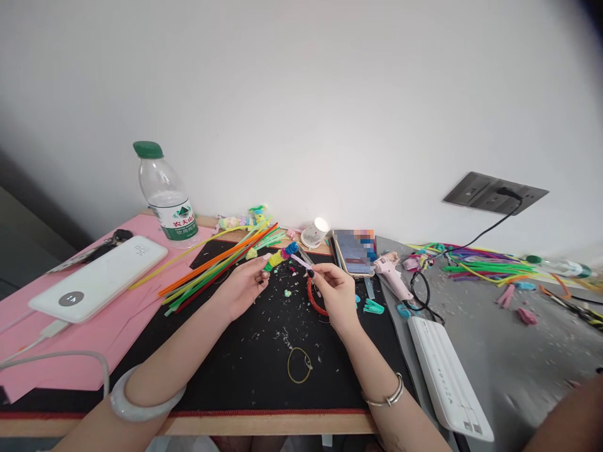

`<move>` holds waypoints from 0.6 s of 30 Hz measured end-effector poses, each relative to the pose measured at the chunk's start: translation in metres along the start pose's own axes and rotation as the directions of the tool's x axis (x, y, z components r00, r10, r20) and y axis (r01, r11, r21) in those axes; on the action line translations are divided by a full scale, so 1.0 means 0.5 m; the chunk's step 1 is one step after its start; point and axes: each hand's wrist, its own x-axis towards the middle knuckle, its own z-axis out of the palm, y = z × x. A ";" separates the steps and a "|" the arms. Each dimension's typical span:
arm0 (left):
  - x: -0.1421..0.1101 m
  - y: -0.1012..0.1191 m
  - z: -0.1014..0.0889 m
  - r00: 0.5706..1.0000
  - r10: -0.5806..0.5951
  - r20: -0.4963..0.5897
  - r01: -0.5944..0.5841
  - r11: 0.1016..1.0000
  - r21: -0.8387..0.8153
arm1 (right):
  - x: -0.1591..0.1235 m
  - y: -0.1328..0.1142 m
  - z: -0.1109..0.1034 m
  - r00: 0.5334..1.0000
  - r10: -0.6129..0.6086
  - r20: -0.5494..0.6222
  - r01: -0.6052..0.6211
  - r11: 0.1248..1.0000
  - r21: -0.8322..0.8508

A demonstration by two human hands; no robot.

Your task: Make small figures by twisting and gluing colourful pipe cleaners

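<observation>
My left hand (242,285) pinches a short fuzzy pipe-cleaner piece (279,257) in blue, yellow, magenta and green, held above the black mat (254,376). Between the closed fingertips of my right hand (335,294) is a thin pale lilac strip (300,261), its tip close to the blue end; whether they touch I cannot tell. Red-handled scissors (316,301) lie partly hidden behind my right hand. Left of my left hand lies a bundle of orange, green and yellow pipe cleaners (217,267). A thin rubber band (299,366) rests nearer the front edge.
A water bottle (173,216) and white power bank (101,276) stand left on pink sheets. A paper cup (315,233), phone (353,254) and corded glue gun (394,278) are at the back. Another power bank (450,376) lies right, near another person's arm (560,420).
</observation>
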 end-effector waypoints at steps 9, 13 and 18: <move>-0.013 -0.006 0.009 0.998 -0.009 0.068 -0.001 0.989 0.146 | -0.001 0.000 0.005 0.997 0.026 0.074 -0.036 0.990 0.134; -0.021 -0.004 0.015 0.992 -0.024 0.123 -0.005 0.973 0.230 | 0.001 0.001 0.003 0.996 0.032 0.082 -0.043 0.990 0.137; -0.028 -0.007 0.021 0.982 -0.063 0.177 0.006 0.951 0.310 | 0.003 0.008 0.002 0.990 0.029 0.135 -0.050 0.987 0.150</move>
